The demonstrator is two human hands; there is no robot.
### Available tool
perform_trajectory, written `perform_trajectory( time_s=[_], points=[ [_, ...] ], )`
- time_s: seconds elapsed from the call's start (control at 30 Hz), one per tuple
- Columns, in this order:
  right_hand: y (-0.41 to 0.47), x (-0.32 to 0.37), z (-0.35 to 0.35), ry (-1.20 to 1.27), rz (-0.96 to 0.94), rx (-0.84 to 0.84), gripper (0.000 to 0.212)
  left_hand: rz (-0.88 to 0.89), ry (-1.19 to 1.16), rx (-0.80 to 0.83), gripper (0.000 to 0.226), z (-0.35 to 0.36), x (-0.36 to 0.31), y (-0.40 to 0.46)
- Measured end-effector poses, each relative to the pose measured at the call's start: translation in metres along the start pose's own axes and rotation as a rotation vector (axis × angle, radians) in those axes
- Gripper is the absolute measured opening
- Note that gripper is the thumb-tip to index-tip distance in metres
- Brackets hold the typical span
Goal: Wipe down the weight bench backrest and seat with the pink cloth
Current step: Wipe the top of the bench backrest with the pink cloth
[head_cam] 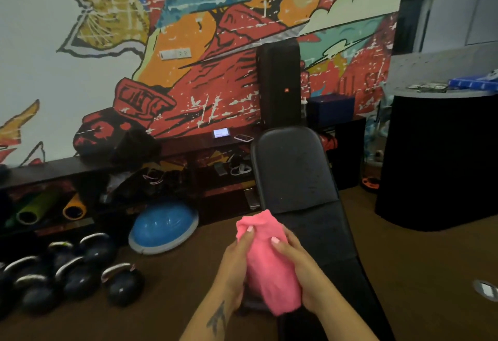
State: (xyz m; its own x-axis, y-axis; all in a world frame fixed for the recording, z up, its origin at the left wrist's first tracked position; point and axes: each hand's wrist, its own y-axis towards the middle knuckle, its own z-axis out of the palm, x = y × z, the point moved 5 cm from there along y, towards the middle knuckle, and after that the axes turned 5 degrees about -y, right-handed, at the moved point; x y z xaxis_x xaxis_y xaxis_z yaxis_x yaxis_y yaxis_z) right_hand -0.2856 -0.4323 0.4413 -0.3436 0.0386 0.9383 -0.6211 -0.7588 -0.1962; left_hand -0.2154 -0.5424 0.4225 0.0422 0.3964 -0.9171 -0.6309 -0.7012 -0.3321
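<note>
A pink cloth (269, 265) is bunched between both my hands, low in the middle of the view. My left hand (237, 265) grips its left side and my right hand (301, 268) its right side. The cloth hangs in the air above the near end of the black weight bench. The bench's padded backrest (292, 171) rises tilted just beyond my hands. Its seat (320, 235) stretches toward me, partly hidden by the cloth and my right hand.
Several black kettlebells (70, 276) and a blue balance dome (161, 227) lie on the brown floor at the left. A low dark shelf (80, 168) runs along the mural wall. A tall black speaker (280, 85) stands behind the bench, and a black counter (436, 157) at the right.
</note>
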Motion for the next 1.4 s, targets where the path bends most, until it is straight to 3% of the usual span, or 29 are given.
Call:
perform_trajectory(
  time_s=[0.07, 0.17, 0.33, 0.53, 0.7, 0.77, 0.97, 1.13, 1.23, 1.3, 1.4],
  points=[
    [0.005, 0.001, 0.001, 0.154, 0.116, 0.073, 0.028, -0.02, 0.033, 0.052, 0.062, 0.01, -0.006, 0.015],
    [0.017, 0.003, 0.001, 0.276, 0.182, 0.105, 0.031, 0.042, 0.084, 0.126, 0.046, 0.022, -0.02, 0.036],
    [0.043, 0.018, 0.007, 0.358, 0.118, 0.056, 0.031, 0.177, 0.208, 0.162, 0.087, 0.023, -0.018, 0.109],
    [0.077, 0.041, 0.024, 0.382, 0.009, -0.007, 0.032, 0.194, 0.274, 0.304, 0.063, 0.037, -0.068, 0.126],
    [0.103, 0.041, 0.036, 0.443, -0.021, -0.106, 0.038, 0.325, 0.615, 0.273, 0.081, 0.033, -0.078, 0.171],
    [0.109, 0.041, 0.033, 0.42, -0.003, -0.172, 0.038, 0.371, 0.738, 0.275, 0.077, 0.036, -0.089, 0.168],
    [0.131, 0.062, -0.01, 0.377, -0.078, -0.377, 0.037, 0.385, 0.538, 0.241, 0.067, 0.04, -0.107, 0.206],
    [0.164, 0.108, -0.071, 0.13, -0.269, -0.579, 0.027, 0.364, 0.357, 0.229, 0.061, 0.054, -0.136, 0.241],
    [0.187, 0.141, -0.109, -0.115, -0.345, -0.755, 0.036, 0.335, 0.333, 0.214, 0.057, 0.073, -0.156, 0.264],
    [0.203, 0.161, -0.128, -0.332, -0.361, -0.877, 0.04, 0.304, 0.316, 0.224, 0.054, 0.087, -0.166, 0.282],
    [0.232, 0.187, -0.146, -0.855, -0.316, -1.014, 0.047, 0.263, 0.304, 0.243, 0.051, 0.107, -0.175, 0.306]
  ],
)
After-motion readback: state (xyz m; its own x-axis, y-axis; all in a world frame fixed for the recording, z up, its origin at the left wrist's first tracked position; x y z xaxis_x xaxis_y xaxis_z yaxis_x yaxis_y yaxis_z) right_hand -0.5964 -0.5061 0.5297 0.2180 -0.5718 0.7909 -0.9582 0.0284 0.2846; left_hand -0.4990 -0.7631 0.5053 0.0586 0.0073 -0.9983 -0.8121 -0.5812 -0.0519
